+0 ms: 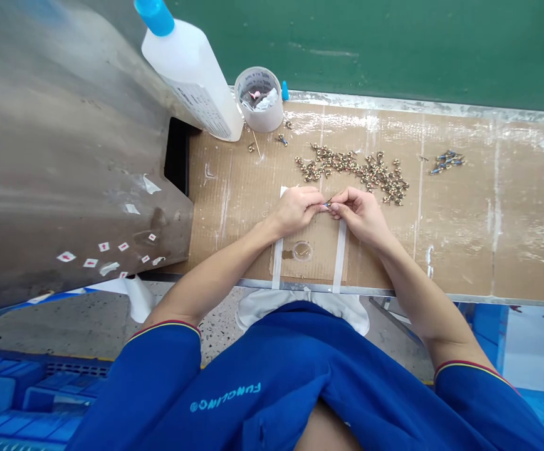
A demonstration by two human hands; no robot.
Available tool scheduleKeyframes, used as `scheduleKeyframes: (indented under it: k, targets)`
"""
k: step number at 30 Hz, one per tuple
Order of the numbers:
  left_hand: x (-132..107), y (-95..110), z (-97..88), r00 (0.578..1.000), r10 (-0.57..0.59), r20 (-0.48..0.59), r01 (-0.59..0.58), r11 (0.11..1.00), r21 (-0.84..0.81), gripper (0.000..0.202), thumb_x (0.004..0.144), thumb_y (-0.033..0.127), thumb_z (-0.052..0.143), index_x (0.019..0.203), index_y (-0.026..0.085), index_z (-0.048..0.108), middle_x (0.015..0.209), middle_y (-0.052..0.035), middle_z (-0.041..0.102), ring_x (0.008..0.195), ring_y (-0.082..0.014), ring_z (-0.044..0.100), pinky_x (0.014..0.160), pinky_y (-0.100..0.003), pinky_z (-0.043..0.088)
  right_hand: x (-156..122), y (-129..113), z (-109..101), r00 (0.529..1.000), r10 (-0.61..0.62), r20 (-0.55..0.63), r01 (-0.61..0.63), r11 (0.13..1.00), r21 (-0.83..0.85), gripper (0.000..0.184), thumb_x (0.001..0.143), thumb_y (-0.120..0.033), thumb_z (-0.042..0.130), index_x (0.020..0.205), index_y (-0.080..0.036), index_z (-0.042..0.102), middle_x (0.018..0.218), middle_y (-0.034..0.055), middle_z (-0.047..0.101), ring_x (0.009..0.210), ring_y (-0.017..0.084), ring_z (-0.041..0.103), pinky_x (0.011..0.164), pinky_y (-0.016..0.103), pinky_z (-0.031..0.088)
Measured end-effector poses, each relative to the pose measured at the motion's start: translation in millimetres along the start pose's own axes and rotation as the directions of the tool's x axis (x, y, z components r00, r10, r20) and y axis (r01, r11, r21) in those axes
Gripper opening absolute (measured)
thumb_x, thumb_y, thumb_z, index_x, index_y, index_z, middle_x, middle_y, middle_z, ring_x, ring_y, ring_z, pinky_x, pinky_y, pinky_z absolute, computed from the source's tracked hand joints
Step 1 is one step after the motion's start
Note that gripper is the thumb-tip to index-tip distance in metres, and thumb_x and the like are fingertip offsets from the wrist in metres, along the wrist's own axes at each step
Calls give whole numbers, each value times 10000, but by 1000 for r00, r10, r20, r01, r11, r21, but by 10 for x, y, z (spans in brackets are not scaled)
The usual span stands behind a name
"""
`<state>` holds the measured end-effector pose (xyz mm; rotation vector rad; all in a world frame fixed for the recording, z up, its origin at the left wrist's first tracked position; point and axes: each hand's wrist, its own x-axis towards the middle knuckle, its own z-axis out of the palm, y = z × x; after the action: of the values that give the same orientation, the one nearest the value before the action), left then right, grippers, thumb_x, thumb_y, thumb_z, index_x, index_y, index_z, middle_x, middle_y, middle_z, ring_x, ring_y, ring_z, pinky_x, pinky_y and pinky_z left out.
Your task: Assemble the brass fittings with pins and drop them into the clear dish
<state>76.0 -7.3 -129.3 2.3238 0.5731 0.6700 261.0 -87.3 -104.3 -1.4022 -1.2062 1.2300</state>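
My left hand point(298, 208) and my right hand point(359, 212) meet over the cardboard-covered bench point(464, 219), fingertips pinched together. Between them sits one tiny metal part point(328, 202); both hands grip it. Just beyond my hands a pile of small brass-coloured parts point(354, 168) is spread along the bench. A few blue-tipped parts point(447, 160) lie apart at the right. A small clear round dish point(303, 251) sits near the front edge, below my hands.
A tilted white squeeze bottle with a blue cap point(190, 66) and a clear plastic cup point(259, 98) holding scraps stand at the back left. A large grey metal housing point(65, 156) fills the left. Blue crates point(13, 388) sit on the floor.
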Motion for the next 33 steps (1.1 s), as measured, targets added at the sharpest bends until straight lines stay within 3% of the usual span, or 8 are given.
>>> scheduleKeyframes:
  k: [8,19,26,33]
  targets:
    - [-17,81,-11,999,-13,31,11,998,63,275,980,233,577,722,161,639,725,-36,615,675,-157,558,647,-279,393,18,-16,-58,997,0,78,8,994,-110,329,827,-479,792,748,-214,614,673,2,654,612,138,572,599,290,510]
    - [16,96,-72,996,-93,18,93,995,-41,182,981,252,615,905,151,746,782,-38,697,711,-144,608,714,-258,455,5,0,-20,1000,-18,8,18,1000,-20,434,825,-615,790,810,-223,604,748,8,668,644,129,593,634,293,562]
    - [10,85,-50,998,-61,18,62,998,-34,260,998,257,572,826,160,740,730,-37,649,689,-147,580,685,-265,430,4,1,-25,1000,-9,15,9,1000,-22,441,810,-627,795,804,-229,605,751,10,657,649,138,585,637,301,552]
    - [6,54,-8,996,-77,32,79,996,-43,268,975,261,568,778,168,724,682,-20,581,649,-148,530,645,-274,398,10,-17,-50,997,-5,77,10,998,-59,378,820,-535,799,748,-223,596,710,3,638,634,141,553,618,298,503]
